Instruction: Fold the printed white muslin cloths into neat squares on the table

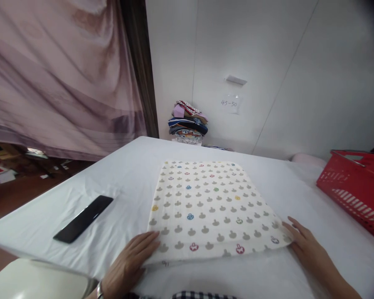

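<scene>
A white cloth [205, 203] printed with grey and coloured mushroom shapes lies spread on the white-covered table [124, 166]. It looks folded into a rough rectangle. At its near left corner my left hand [131, 259] has its fingers over the edge, the thumb low by the rim. My right hand [308, 245] grips the near right corner, one finger held apart from the others. Between the hands, the near edge of the cloth seems slightly raised. A metal bracelet [99, 290] circles my left wrist.
A black phone [83, 219] rests left of the cloth. To the right stands a red plastic basket [355, 187]. Folded fabrics form a stack [188, 122] beyond the table, against the white wall [237, 45]. A pink curtain [62, 70] hangs at the left.
</scene>
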Demonstrator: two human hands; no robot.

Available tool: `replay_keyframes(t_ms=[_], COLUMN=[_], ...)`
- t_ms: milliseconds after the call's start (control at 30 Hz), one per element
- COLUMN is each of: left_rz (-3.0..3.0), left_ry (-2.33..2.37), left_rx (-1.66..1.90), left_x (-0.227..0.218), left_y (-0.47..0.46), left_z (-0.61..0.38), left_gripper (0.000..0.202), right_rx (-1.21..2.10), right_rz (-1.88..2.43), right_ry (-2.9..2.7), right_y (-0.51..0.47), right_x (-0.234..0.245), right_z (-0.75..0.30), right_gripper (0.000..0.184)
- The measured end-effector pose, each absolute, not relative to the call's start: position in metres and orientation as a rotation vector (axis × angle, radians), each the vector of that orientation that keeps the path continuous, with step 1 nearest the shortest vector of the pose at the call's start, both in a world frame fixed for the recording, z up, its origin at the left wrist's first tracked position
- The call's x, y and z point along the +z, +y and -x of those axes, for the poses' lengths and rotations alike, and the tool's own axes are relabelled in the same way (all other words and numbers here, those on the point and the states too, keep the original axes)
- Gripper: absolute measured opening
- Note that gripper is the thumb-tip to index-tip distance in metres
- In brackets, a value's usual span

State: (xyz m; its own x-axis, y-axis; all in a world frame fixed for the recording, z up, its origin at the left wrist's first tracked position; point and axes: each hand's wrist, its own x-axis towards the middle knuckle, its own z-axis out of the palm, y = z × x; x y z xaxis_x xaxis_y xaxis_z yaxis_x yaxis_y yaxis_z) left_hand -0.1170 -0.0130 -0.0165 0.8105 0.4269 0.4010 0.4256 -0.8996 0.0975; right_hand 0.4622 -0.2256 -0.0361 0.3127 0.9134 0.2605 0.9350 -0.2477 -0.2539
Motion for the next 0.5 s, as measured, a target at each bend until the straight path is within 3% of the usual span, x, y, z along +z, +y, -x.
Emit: replay_keyframes(t_ms=[233,500], left_rz=[-2.994,-2.939], left_ry=[0.672,0.703], left_rx=[0.685,0.755], left_x=[-0.020,-0.003], left_y=[-0.014,-0.017], left_z=[0.114,0.112], left_gripper=[0.048,0.037], right_rx=[-0.329,-0.635], right_rz=[2.164,1.992], right_ry=[-1.868,-2.014], right_y=[-0.224,-0.232], right_x=[-0.047,-0.043], right_z=[-0.469,-0.475], right_gripper=[0.034,0.035])
